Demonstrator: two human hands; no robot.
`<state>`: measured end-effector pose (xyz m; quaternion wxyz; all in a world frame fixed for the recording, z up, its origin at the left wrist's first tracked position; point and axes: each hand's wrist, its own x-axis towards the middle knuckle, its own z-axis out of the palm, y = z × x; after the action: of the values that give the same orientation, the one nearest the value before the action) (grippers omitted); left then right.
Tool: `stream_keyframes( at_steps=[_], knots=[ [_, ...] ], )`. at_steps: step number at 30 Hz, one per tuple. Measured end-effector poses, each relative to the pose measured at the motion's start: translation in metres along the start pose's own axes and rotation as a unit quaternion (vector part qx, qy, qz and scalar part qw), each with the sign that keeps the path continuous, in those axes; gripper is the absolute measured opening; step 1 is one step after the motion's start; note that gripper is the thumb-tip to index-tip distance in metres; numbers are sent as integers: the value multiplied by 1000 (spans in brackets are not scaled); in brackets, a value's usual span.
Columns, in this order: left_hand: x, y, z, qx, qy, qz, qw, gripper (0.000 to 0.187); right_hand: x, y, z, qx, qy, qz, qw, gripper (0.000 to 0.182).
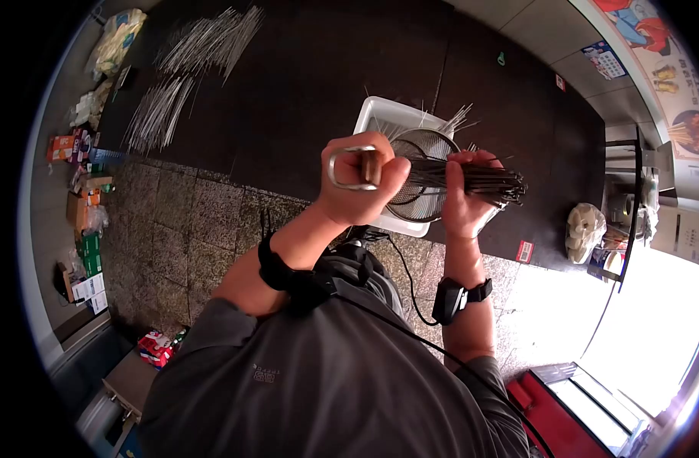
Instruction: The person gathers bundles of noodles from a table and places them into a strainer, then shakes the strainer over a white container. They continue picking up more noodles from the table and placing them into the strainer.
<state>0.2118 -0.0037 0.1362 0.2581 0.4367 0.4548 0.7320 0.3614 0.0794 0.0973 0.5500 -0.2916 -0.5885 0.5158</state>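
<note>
My left hand (pixel 357 179) is closed in a fist around a handle with a brown core and a metal loop (pixel 336 169). Just beyond that fist is a round mesh strainer (pixel 424 200); the handle seems to belong to it, but the join is hidden. A thick bundle of thin metal skewers (pixel 487 183) lies in my closed right hand (pixel 462 202), its thumb across them. The skewers reach left over the strainer toward my left fist. Beneath the strainer stands a white plastic tub (pixel 380 109), with more skewers (pixel 458 118) sticking out past its far rim.
On the dark table (pixel 326 61), two heaps of loose skewers (pixel 212 42) (pixel 160 114) lie far left. A plastic bag (pixel 586 229) with pale contents sits at the right end, near a black rack (pixel 636 206). A cable (pixel 410 282) hangs between my arms.
</note>
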Motion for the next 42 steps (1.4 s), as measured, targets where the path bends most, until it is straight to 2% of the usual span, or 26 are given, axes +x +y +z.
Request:
stream_keyframes(
  at_steps=[1, 4, 7, 8, 9, 11, 12, 13, 16, 19, 20, 23, 27, 28, 29, 31, 32, 33, 35, 37, 39, 42],
  knots=[
    [1, 0, -1, -1, -1, -1, 1000, 20, -2, 2, -4, -1, 1, 0, 1000, 44],
    [4, -1, -7, 3, -6, 6, 1000, 22, -2, 6, -13, 25, -44, 0, 999, 64],
    [5, 3, -7, -6, -12, 7, 1000, 21, 1, 2, -16, 17, -21, 35, 999, 64],
    [4, 4, -8, -6, -12, 7, 1000, 21, 3, 3, -12, 20, 19, 31, 999, 45],
    [2, 5, -9, 12, -37, -7, 999, 21, 7, 5, -11, 21, 20, 29, 999, 45],
    [-3, 6, -7, 30, -62, -20, 997, 20, 12, 7, -9, -75, 84, 64, 992, 18],
    [-5, 5, -5, 38, -60, -34, 997, 20, 15, -3, 1, -126, 111, 52, 984, 5],
    [-5, 3, -4, 46, -57, -47, 996, 20, 13, -4, 4, -124, 111, 49, 985, 5],
    [-2, 2, -1, 36, -35, -21, 999, 21, 6, -9, 6, -15, 86, -37, 995, 10],
    [-3, 4, 2, 3, -4, -8, 1000, 23, 5, -17, 7, -97, 49, 3, 994, 8],
    [-2, 4, 2, -12, 2, -4, 1000, 23, 3, -13, 5, -72, 42, 29, 996, 14],
    [-3, 4, -3, 7, 2, 2, 1000, 23, 4, -7, 0, -77, -2, -21, 997, 22],
    [-5, 7, -3, -19, -5, -26, 999, 23, 3, -1, 4, -18, -17, -28, 999, 30],
    [-5, 6, -2, -19, -6, -27, 999, 23, 5, -1, 6, -86, -11, -68, 994, 21],
    [-5, 4, 0, -9, -7, -13, 1000, 23, 5, 3, 7, -86, -11, -68, 994, 21],
    [-5, 1, 1, 1, -7, 0, 1000, 23, 4, 6, 12, -59, 64, 31, 996, 11],
    [-5, 0, 1, 6, -13, -5, 1000, 22, 6, 5, 13, -68, 68, 15, 995, 9],
    [-5, -1, 0, 10, -18, -11, 1000, 22, 8, -4, 14, -68, 68, 15, 995, 9],
    [-5, -5, -2, 16, -22, -17, 999, 22, 12, -14, 10, -111, 51, -43, 992, 11],
    [-5, 0, -2, 21, -28, -26, 999, 22, 14, -18, 7, -106, 33, -31, 993, 8],
    [-1, 7, -2, 24, -44, 5, 999, 16, 16, -19, 13, -12, 99, -1, 995, 7],
    [4, 5, 0, 6, -24, 1, 1000, 19, 15, -9, 10, -19, 56, -5, 998, 9]
  ],
)
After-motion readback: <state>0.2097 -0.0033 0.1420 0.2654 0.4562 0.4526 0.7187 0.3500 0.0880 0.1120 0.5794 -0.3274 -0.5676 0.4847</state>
